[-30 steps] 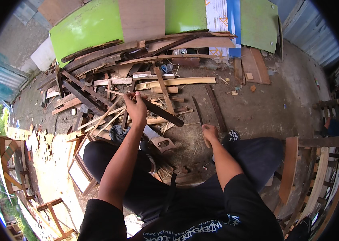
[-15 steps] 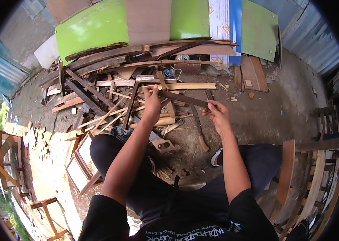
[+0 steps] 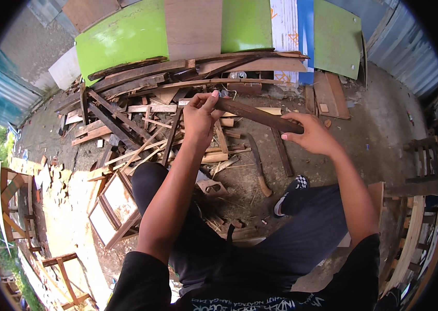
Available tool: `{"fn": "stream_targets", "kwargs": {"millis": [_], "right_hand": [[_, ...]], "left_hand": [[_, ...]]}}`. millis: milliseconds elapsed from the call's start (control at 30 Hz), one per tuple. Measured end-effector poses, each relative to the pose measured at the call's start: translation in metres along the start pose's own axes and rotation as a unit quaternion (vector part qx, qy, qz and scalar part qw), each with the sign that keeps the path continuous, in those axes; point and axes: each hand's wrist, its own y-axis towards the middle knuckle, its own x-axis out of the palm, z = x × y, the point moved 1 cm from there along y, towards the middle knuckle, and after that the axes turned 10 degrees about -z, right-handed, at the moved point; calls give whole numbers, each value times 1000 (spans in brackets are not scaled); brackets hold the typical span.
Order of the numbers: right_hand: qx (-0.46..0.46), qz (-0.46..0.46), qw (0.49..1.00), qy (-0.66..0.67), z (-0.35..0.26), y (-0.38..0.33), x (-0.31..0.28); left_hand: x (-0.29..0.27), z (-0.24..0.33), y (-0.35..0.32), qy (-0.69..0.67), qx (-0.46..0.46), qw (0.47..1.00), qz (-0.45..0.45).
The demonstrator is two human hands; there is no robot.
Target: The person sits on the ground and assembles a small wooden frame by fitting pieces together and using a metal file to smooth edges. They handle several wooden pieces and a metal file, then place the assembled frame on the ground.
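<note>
I hold a dark brown wooden stick (image 3: 258, 114) in both hands, raised in front of me above a heap of scrap wood (image 3: 141, 111). My left hand (image 3: 201, 115) pinches its left end with the fingertips. My right hand (image 3: 311, 136) grips its right end, palm down. The stick slopes down to the right. Below my arms I see my legs in dark trousers (image 3: 281, 243) and one checkered shoe (image 3: 290, 192).
Green and brown boards (image 3: 125, 41) lean against the far wall behind the heap. A curved blade with a wooden handle (image 3: 259, 165) lies on the dirt. A small wooden frame (image 3: 114, 207) sits by my left knee. Wooden chair frames (image 3: 421, 207) stand at the right.
My left hand lifted the dark stick from near the ground. My right hand came up off my knee and took hold of the stick's right end. Both hands have risen.
</note>
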Motion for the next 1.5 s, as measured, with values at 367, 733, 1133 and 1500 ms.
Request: {"fn": "stream_targets", "kwargs": {"millis": [367,733,1133,1500], "right_hand": [[111,-164,965,-174,90,54,7],[192,-253,945,-71,156,70,12],[181,-187,965,-36,142,50,-11],[47,55,997,38,76,11,-56]], "left_hand": [[-76,-107,50,292,-162,941,48],[-214,-333,76,401,-312,838,199],[-156,-315,71,58,-283,937,196],[-52,8,84,168,-60,979,-94]]}}
